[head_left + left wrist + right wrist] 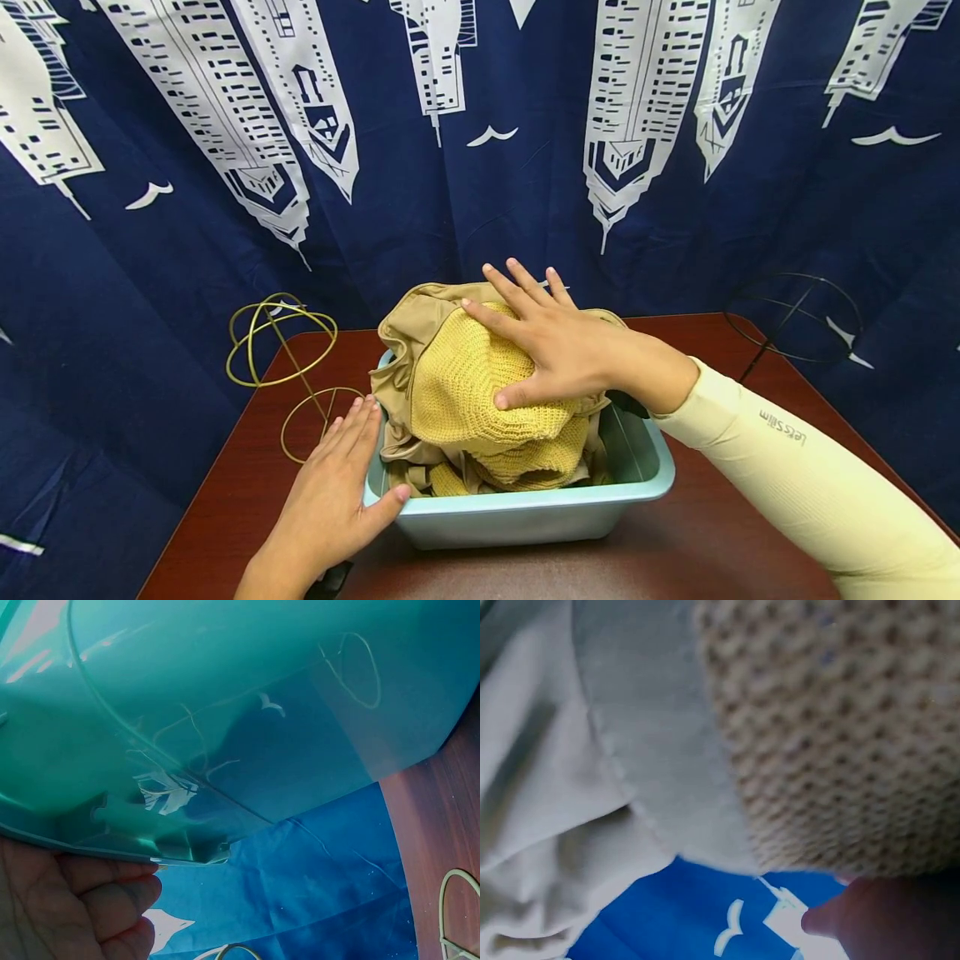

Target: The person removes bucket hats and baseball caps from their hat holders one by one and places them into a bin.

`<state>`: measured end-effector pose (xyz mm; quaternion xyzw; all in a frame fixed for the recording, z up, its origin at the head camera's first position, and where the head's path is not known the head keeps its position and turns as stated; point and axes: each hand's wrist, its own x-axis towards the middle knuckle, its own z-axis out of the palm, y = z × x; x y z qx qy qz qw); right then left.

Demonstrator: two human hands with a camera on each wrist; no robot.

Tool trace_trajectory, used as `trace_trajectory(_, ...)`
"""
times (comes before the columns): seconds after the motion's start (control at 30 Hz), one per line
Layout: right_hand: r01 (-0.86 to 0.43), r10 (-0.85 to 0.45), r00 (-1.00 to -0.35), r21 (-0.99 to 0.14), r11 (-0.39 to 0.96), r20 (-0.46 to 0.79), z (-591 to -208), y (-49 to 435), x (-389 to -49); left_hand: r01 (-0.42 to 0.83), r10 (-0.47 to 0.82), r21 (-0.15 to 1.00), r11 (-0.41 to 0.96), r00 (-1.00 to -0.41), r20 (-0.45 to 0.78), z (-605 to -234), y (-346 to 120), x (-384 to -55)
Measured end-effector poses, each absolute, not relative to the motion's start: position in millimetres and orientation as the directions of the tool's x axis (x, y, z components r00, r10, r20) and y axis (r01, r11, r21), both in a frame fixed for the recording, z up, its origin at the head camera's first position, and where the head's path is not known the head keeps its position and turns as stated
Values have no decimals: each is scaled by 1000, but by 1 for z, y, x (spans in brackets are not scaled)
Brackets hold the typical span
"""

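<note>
A light blue plastic basin (525, 502) holds a heap of fabric. On top lies a yellow knitted piece (465, 383), with khaki cloth (420, 321) bunched behind and around it. My right hand (562, 350) rests on the knit, fingers spread and straight. At the basin's left front corner is my left hand (330, 492), its fingers extended along the side and the thumb over the front rim. The left wrist view shows the basin's outer wall (225, 690) with fingers (112, 904) at its rim. Close-up knit (840, 735) beside a stitched cloth edge fills the right wrist view.
The basin stands on a dark red-brown table (225, 508). A gold wire stand (300, 375) is at the left back, a black wire stand (780, 333) at the right back. Behind hangs a navy curtain (450, 208) with white building prints.
</note>
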<state>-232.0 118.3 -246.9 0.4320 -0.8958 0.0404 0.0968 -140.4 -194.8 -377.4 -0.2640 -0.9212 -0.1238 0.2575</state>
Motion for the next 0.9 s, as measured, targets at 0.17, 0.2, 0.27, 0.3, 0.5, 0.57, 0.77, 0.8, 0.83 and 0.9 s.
trace_trajectory(0.17,-836,-827,-549,-73,545,121,-257,116,-247,549,422,101,830,-735,530,-379,-195,-141)
trace_trajectory(0.2,-846,-838,-534,-75,529,110,-259,115,-249,548,422,105,830,-739,525,-379,-195,-141)
trace_trajectory(0.27,-862,-856,-507,-72,502,97,-263,112,-251,544,419,110,832,-745,519,-379,-195,-141)
trace_trajectory(0.3,-868,-863,-497,-57,494,93,-265,111,-251,542,417,112,833,-747,517,-378,-195,-141)
trace_trajectory(0.5,-893,-897,-441,87,442,38,-282,100,-255,547,418,116,829,-745,520,-378,-197,-142)
trace_trajectory(0.57,-894,-901,-435,119,431,-4,-289,97,-257,550,420,116,827,-743,520,-377,-197,-143)
trace_trajectory(0.77,-887,-885,-451,163,431,-115,-302,88,-260,555,421,118,823,-737,529,-377,-196,-144)
trace_trajectory(0.8,-890,-885,-446,171,423,-131,-304,87,-259,557,421,120,822,-735,531,-377,-197,-144)
trace_trajectory(0.83,-893,-886,-440,178,413,-150,-306,86,-259,559,421,123,820,-734,533,-377,-197,-144)
trace_trajectory(0.9,-899,-887,-425,194,392,-179,-310,85,-258,561,423,123,819,-733,532,-377,-197,-143)
